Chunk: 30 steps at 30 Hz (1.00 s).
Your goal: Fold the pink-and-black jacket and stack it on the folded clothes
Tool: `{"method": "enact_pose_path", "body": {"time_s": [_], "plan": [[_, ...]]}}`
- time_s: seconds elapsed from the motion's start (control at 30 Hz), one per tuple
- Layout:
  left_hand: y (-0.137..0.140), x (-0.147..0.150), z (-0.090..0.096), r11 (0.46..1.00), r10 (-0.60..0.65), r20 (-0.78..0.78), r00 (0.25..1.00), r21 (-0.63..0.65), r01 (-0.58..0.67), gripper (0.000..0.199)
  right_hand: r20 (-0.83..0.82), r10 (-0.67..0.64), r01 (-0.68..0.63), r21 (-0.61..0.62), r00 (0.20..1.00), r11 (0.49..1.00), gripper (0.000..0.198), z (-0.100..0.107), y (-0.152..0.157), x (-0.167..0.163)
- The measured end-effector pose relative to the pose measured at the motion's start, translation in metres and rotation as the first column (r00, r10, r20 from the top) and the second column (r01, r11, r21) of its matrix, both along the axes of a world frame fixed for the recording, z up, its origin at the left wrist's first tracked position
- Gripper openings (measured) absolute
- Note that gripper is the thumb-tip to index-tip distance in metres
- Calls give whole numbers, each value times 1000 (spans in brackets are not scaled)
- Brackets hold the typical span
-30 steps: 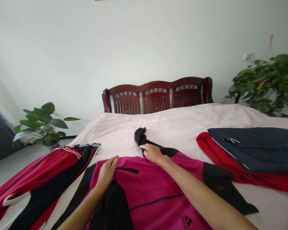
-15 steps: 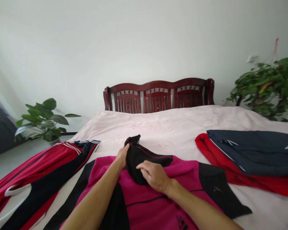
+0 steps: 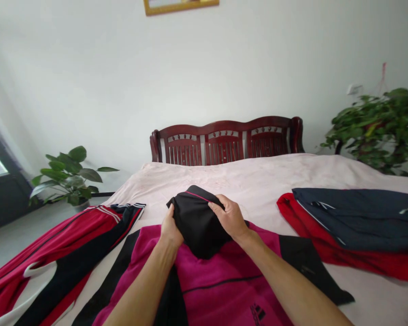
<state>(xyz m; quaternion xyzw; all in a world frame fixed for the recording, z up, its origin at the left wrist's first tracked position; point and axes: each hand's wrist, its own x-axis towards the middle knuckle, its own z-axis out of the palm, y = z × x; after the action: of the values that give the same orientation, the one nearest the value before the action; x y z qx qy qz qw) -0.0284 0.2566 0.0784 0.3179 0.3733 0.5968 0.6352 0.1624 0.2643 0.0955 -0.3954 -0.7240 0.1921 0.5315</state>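
A magenta and black jacket (image 3: 217, 271) lies spread on the bed in front of me, with a small logo low on its chest. Its black hood (image 3: 200, 222), edged by a thin pink seam, is lifted between my hands. My left hand (image 3: 172, 230) pinches the hood's left edge, thumb on top. At the right edge, my right hand (image 3: 231, 217) grips the cloth with thumb and fingers. A black sleeve (image 3: 313, 262) stretches out to the right. Part of the jacket front is hidden under my forearms.
Red and navy track clothing (image 3: 54, 267) lies at the left. Folded navy trousers (image 3: 357, 217) rest on a red garment (image 3: 367, 265) at the right. A pink sheet (image 3: 258, 176) covers the bed before a dark wooden headboard (image 3: 224, 142). Plants (image 3: 68, 174) stand on both sides.
My right hand has moved up from the hood's middle and taken hold of its right edge. The hood is now spread wider between both hands. The view has tilted up slightly.
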Motion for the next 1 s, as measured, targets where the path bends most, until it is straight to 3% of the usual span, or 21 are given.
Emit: {"method": "enact_pose_path", "body": {"time_s": [0.13, 0.2, 0.33, 0.4, 0.47, 0.53, 0.57, 0.63, 0.7, 0.73, 0.77, 0.83, 0.93, 1.0], "plan": [[9, -20, 0, 992, 104, -141, 985, 82, -94, 46, -74, 48, -50, -22, 996, 999, 25, 0, -7, 14], [12, -15, -1, 996, 82, -85, 993, 52, -77, 47, -77, 82, -86, -39, 994, 996, 24, -1, -7, 15], [13, 4, -3, 991, -78, 127, 989, -101, 91, 44, -94, 145, -150, -56, 985, 987, 23, -5, -4, 14], [15, 7, 1, 989, -83, 156, 984, -111, 101, 38, -32, 73, -74, -62, 997, 995, 23, -7, -6, 17], [20, 6, 12, 995, -44, 163, 986, -81, 58, 34, 73, -129, 130, -5, 989, 991, 27, -9, -11, 21], [25, 7, 31, 1000, 12, 200, 980, -26, -7, 33, 100, -341, 327, 137, 935, 935, 34, -11, -22, 24], [27, 11, 43, 998, 33, 211, 977, 38, -42, 34, 75, -387, 363, 222, 919, 905, 37, -12, -29, 23], [24, 28, 68, 966, 26, 162, 987, 248, -66, 39, 27, -340, 308, 363, 940, 880, 41, -13, -41, 19], [11, 56, 91, 866, -79, -109, 991, 485, 123, 38, -29, -273, 260, 419, 962, 870, 42, -16, -47, 13], [0, 73, 101, 788, -125, -291, 949, 552, 273, 36, -90, -287, 298, 410, 954, 862, 41, -18, -48, 11], [-13, 88, 108, 676, -127, -484, 866, 597, 433, 36, -142, -328, 357, 388, 934, 849, 40, -19, -47, 11], [-41, 114, 117, 416, 82, -757, 648, 617, 668, 38, -167, -408, 441, 361, 897, 822, 36, -22, -44, 17], [-81, 126, 115, 199, 481, -762, 434, 577, 792, 41, -13, -437, 403, 407, 900, 819, 31, -24, -42, 35], [-100, 117, 105, 111, 601, -715, 356, 516, 849, 42, 65, -482, 413, 423, 874, 806, 28, -24, -47, 48]]}}
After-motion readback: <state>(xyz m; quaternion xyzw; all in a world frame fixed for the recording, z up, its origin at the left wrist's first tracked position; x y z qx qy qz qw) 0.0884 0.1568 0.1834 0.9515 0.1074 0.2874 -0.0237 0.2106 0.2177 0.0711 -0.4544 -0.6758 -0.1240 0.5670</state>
